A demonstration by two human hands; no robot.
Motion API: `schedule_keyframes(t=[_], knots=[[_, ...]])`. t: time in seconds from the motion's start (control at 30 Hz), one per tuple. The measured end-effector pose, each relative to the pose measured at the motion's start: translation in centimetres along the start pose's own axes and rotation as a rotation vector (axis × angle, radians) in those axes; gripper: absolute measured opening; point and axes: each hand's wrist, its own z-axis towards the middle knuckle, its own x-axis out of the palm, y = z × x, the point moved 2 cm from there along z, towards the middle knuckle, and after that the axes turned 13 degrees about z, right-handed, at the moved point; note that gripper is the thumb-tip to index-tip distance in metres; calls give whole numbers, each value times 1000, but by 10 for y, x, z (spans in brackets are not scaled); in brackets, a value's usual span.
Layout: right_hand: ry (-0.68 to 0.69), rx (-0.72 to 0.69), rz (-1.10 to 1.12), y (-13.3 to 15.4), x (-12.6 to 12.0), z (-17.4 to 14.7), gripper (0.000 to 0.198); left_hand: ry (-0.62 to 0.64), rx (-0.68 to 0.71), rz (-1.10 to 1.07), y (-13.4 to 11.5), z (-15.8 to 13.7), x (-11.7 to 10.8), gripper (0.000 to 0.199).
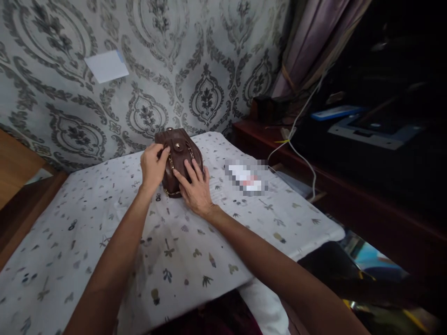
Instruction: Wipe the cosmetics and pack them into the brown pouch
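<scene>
A brown leather-look handbag [179, 158] with gold-coloured chain trim [171, 162] and a round metal clasp [178, 146] rests on the patterned white cloth, close to the wall. At the bag's left side is my left hand [151, 166], its thumb and forefinger pinched at the bag's edge beside the chain. Exactly what part lies between those fingertips is hidden. My right hand [196, 190] lies over the front right of the bag, fingers stretched out and spread against its surface, not wrapped round it.
The patterned white cloth [188, 260] covers the surface under the bag. A blurred-out white item [246, 179] lies right of it. Farther right, a white cable [303, 153] hangs by a dark red wooden unit [244, 130]. A white paper [106, 66] is on the wall.
</scene>
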Motion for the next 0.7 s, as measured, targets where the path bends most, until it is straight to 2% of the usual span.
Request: schedule_keyframes(t=[0.13, 0.4, 0.7], knots=[[20, 5, -14, 0, 1, 0, 56, -81, -141, -132, 3, 3, 11, 19], [14, 15, -38, 1, 0, 1, 56, -79, -123, -230, -4, 3, 5, 17], [-66, -48, -11, -2, 0, 0, 53, -67, -275, -532, 2, 3, 14, 14]])
